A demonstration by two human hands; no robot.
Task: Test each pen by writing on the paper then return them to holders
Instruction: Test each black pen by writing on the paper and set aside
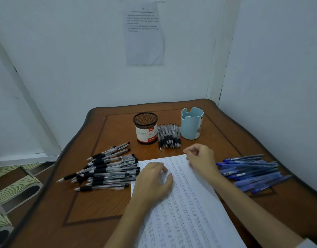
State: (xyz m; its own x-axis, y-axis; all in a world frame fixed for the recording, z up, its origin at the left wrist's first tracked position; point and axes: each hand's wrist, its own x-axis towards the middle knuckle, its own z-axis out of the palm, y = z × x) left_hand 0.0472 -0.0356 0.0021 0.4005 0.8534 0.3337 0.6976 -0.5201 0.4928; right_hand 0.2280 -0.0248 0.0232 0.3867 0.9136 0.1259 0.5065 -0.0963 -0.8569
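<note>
A white sheet of paper (186, 208) covered in rows of pen marks lies on the brown table (100, 203). My left hand (154, 181) rests on the paper's upper left part, fingers loosely bent, holding nothing. My right hand (200, 160) hovers at the paper's top right corner with curled fingers and no pen in it. A pile of clear black-grip pens (107, 169) lies left of the paper. A pile of blue pens (250, 172) lies to the right. Several more black pens (169, 136) lie between a black mesh holder (146, 127) and a light blue holder (191, 124).
The table stands in a corner, with white walls behind and to the right. A printed sheet (145, 33) is stuck on the back wall. Patterned floor tiles (14, 185) show at the left, past the table's curved edge.
</note>
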